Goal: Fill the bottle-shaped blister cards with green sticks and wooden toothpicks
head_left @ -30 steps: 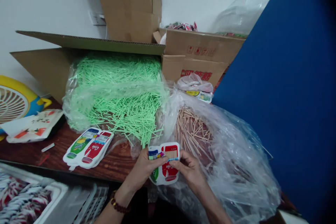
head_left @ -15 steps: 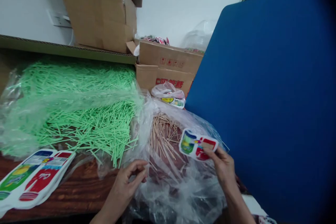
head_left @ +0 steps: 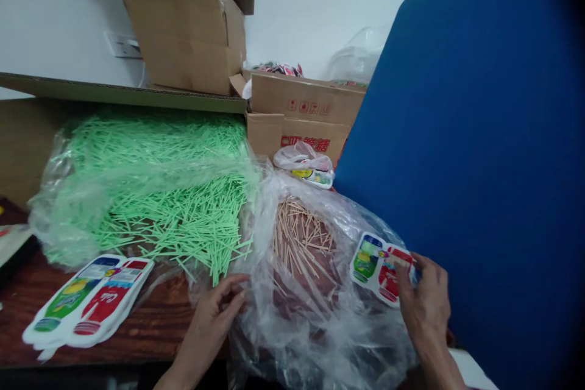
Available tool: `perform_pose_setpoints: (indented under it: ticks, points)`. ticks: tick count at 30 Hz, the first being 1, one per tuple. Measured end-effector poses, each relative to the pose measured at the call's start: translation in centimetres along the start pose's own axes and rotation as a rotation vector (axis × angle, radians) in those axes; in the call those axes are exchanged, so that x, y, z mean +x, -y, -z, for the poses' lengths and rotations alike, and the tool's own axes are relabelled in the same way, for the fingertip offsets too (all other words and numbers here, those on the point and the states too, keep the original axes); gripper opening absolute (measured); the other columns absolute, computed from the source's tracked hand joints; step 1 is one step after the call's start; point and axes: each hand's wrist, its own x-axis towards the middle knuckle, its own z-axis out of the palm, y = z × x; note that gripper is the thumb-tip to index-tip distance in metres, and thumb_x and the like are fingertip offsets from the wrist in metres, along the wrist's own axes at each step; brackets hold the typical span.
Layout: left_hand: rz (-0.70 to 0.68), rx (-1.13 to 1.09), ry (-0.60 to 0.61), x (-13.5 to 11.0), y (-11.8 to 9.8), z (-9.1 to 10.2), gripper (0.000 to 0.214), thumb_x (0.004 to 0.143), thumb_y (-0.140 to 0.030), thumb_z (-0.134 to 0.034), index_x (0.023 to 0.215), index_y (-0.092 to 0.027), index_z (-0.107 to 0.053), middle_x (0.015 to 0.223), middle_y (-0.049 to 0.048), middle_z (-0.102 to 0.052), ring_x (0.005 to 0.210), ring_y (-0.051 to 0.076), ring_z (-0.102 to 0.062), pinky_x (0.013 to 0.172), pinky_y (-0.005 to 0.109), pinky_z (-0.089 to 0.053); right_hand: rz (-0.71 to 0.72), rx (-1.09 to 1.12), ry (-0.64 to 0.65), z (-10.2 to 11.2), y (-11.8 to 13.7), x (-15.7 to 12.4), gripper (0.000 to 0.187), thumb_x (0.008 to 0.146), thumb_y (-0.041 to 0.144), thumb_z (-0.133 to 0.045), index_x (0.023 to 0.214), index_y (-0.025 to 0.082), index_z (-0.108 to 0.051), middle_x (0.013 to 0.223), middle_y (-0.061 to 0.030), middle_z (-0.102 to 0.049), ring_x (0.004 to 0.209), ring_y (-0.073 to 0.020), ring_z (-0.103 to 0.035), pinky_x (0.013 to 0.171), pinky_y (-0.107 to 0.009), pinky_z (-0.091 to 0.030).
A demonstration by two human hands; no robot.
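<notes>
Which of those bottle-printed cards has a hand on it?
The card in the right hand, over the clear plastic; the stacked cards at left lie on the wooden table with no hand touching them.

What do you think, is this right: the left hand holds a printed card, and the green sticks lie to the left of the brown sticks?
Not the left: in the head view, the right hand holds the printed card. The green sticks do lie to the left of the brown sticks.

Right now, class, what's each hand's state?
Left hand: open, loosely curled, nothing visibly held.
Right hand: closed, holding a flat white packet printed with green and red bottles.
</notes>
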Motion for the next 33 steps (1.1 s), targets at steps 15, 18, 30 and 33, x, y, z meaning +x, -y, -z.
perform_pose_setpoints:
  ticks: [15,18,30,33]
  points:
    - [0.031,0.329,-0.467,0.1,3.1,11.7,0.022,0.083,-0.035,-0.055,0.093,-0.022,-0.068,0.093,0.0045,-0.074,0.090,0.024,-0.067,0.085,0.037,-0.051,0.820,0.517,0.895,-7.1,22.8,-4.4,0.020,0.091,0.022,-0.045,0.087,0.022,-0.064,0.083,-0.0027,-0.065,0.077,-0.0179,-0.061,0.070,-0.027,-0.043]
    - [0.004,0.371,-0.433,-0.1,3.7,11.5,0.022,0.085,-0.032,-0.053,0.097,-0.023,-0.068,0.099,0.0050,-0.073,0.094,0.023,-0.066,0.087,0.037,-0.050,0.891,0.451,0.893,-9.4,26.1,-5.0,0.019,0.091,0.019,-0.046,0.086,0.020,-0.064,0.083,-0.0029,-0.065,0.077,-0.0167,-0.061,0.069,-0.026,-0.041]
    - [0.106,0.780,-0.749,-6.1,6.5,20.3,0.030,0.087,-0.042,-0.050,0.099,-0.019,-0.065,0.095,0.0086,-0.068,0.085,0.026,-0.060,0.080,0.039,-0.046,1.526,0.203,0.770,-15.9,27.5,-7.8,0.029,0.081,0.008,-0.054,0.101,0.026,-0.065,0.115,-0.0079,-0.057,0.103,-0.0252,-0.049,0.087,-0.039,-0.037]
    - [0.259,0.970,-0.737,-4.3,6.7,22.2,0.033,0.087,-0.042,-0.050,0.108,-0.020,-0.064,0.106,0.0106,-0.066,0.096,0.030,-0.056,0.083,0.042,-0.042,1.590,0.198,0.728,-16.8,27.9,-8.1,0.026,0.081,0.012,-0.056,0.102,0.025,-0.066,0.118,-0.0090,-0.056,0.105,-0.0273,-0.048,0.089,-0.042,-0.037]
